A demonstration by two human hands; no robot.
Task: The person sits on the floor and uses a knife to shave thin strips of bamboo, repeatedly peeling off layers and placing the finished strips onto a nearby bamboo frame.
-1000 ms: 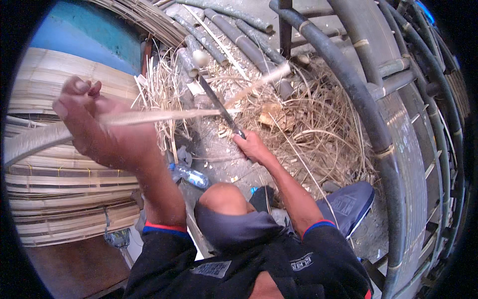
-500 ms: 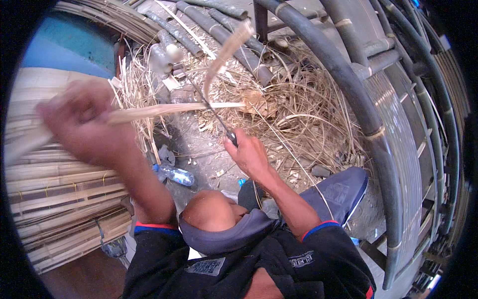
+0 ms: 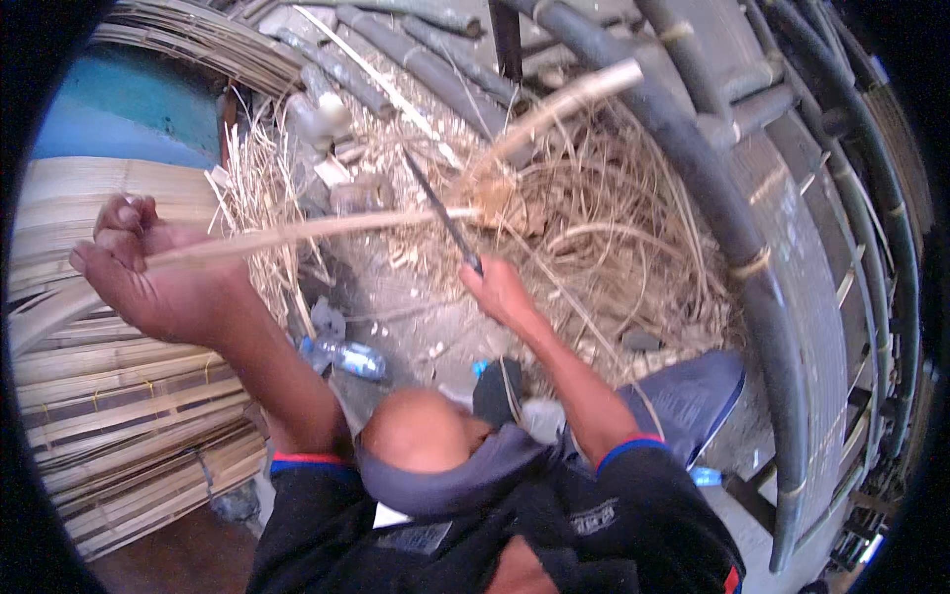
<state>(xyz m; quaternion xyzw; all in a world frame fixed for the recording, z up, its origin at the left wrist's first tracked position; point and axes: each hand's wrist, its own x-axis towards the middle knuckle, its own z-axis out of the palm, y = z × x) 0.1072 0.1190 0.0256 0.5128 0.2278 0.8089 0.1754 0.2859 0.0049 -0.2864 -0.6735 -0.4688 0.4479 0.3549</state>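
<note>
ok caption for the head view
Left hand holds a cane strip while the right hand runs a knife along it.

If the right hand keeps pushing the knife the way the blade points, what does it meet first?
The right hand aims its dark knife blade up and left, into the pale bamboo strip held by the left hand. Beyond likely lie dry shavings; depth is unclear.

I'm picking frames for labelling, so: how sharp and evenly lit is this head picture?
Head view: bright daylight, no hard glare; the left hand and its cane strip are fairly sharp; the right hand and knife are slightly soft; the dark curved poles bow with fisheye distortion; the corners are black.
</note>
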